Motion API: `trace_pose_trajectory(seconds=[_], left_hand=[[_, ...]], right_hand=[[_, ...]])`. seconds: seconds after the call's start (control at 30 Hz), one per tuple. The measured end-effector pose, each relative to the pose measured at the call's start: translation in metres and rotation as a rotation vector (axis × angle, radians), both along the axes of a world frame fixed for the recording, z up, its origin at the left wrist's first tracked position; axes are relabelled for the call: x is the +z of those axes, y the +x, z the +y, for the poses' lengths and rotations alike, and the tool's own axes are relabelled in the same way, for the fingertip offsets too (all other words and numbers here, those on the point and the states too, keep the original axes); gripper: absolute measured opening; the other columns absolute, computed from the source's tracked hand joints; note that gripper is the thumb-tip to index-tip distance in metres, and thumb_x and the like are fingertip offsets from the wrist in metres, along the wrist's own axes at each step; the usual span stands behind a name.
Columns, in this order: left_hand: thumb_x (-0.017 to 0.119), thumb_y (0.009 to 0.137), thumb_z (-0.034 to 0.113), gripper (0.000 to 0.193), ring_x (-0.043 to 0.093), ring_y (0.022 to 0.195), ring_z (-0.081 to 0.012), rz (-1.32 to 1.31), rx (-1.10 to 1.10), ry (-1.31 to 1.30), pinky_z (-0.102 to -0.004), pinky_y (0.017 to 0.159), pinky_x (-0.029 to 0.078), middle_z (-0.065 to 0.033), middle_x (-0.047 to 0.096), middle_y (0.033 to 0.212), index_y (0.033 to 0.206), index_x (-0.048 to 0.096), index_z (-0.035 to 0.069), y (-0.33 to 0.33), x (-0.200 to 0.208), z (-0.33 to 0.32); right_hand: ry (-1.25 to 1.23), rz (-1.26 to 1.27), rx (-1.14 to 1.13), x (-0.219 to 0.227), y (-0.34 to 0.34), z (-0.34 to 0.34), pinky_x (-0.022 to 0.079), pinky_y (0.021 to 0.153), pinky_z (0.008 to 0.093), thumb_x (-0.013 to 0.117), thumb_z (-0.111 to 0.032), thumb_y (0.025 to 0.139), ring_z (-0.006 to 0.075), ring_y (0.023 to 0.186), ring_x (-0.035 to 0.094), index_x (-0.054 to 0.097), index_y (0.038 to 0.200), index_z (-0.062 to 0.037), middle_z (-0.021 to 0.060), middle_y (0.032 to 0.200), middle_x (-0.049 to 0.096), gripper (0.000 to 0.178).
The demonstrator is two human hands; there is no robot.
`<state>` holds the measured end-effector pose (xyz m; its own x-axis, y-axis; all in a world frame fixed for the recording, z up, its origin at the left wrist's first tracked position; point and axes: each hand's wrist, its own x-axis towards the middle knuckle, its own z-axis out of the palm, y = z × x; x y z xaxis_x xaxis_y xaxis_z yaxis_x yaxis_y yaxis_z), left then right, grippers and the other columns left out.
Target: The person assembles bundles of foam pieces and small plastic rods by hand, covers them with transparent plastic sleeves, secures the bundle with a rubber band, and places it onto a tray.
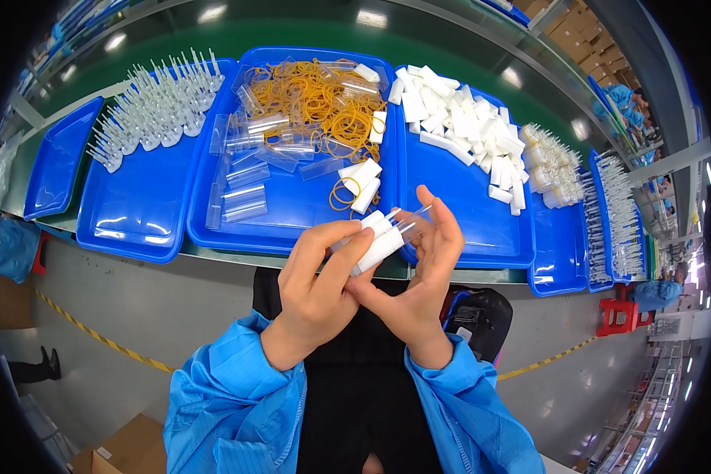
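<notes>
Above the front edge of the trays, my left hand [312, 276] is closed on a few white oblong plastic blocks [379, 251]. Thin white stems stick out at their far end. My right hand [419, 276] meets them from the other side, its thumb near the lower end of the blocks. A clear plastic sleeve [419, 223] lies among its raised, curved fingers, by the stems. Whether the sleeve touches the stems I cannot tell. Just beyond the hands, white blocks [361, 175] and a yellow rubber band [340, 194] lie in the middle blue tray [292, 234].
Yellow rubber bands [308, 91] and clear sleeves [245, 203] fill the middle tray. A right-hand tray [450, 221] holds heaped white blocks [458, 110]; cream parts [551, 166] stand beyond. Upright white-stemmed parts [158, 107] occupy the left tray [134, 213]. A black bag [482, 324] sits below the bench.
</notes>
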<state>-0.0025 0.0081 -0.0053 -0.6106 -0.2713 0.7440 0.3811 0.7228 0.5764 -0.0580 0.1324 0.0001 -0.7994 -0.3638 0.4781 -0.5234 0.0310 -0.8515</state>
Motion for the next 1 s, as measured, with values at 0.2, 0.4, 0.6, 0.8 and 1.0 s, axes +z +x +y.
trace_pose_trajectory(seconds=[0.2, 0.4, 0.6, 0.8, 1.0], left_hand=[[0.084, 0.065, 0.002, 0.047, 0.067, 0.087, -0.0296, 0.036, 0.032, -0.033, -0.0332, 0.069, 0.056, -0.0155, 0.065, 0.104, 0.108, 0.066, -0.001, -0.004, -0.005, 0.003], [0.084, 0.065, 0.002, 0.047, 0.068, 0.087, -0.0317, 0.079, 0.068, -0.045, -0.0347, 0.072, 0.058, -0.0173, 0.067, 0.101, 0.108, 0.065, -0.004, -0.003, -0.003, 0.001], [0.084, 0.067, 0.001, 0.055, 0.069, 0.090, -0.0333, 0.103, 0.088, -0.021, -0.0361, 0.074, 0.058, -0.0194, 0.067, 0.104, 0.116, 0.061, -0.006, -0.005, -0.006, 0.005], [0.085, 0.068, 0.003, 0.055, 0.068, 0.094, -0.0322, 0.084, 0.089, 0.001, -0.0348, 0.077, 0.057, -0.0196, 0.067, 0.109, 0.118, 0.062, -0.004, -0.001, -0.005, -0.006], [0.080, 0.073, -0.002, 0.048, 0.064, 0.105, -0.0283, 0.013, 0.041, 0.324, -0.0350, 0.084, 0.058, -0.0204, 0.061, 0.118, 0.117, 0.062, -0.004, 0.014, -0.003, -0.038]], right_hand=[[0.053, 0.226, -0.116, -0.006, -0.005, -0.009, 0.043, 0.101, 0.0425, 0.082, -0.007, 0.063, 0.0326, 0.121, 0.052, 0.028, 0.142, -0.0003, 0.0224, 0.147, 0.034, 0.095], [0.118, 0.027, -0.001, 0.005, -0.004, -0.007, 0.038, 0.108, 0.0422, 0.083, -0.008, 0.063, 0.0314, 0.129, 0.048, 0.036, 0.139, 0.0002, 0.0212, 0.144, 0.042, 0.090], [0.205, 0.425, -0.268, 0.000, 0.002, -0.015, 0.035, 0.108, 0.0437, 0.083, -0.010, 0.061, 0.0351, 0.130, 0.044, 0.050, 0.130, 0.0015, 0.0198, 0.138, 0.049, 0.077], [0.250, 0.389, -0.144, 0.004, -0.001, -0.016, 0.035, 0.108, 0.0429, 0.083, -0.015, 0.063, 0.0338, 0.128, 0.045, 0.049, 0.132, 0.0032, 0.0191, 0.136, 0.050, 0.078], [0.314, 0.254, 0.003, 0.030, -0.066, -0.003, 0.044, 0.097, 0.0388, 0.076, -0.012, 0.074, 0.0332, 0.111, 0.057, 0.058, 0.122, 0.0000, 0.0174, 0.118, 0.060, 0.052]])
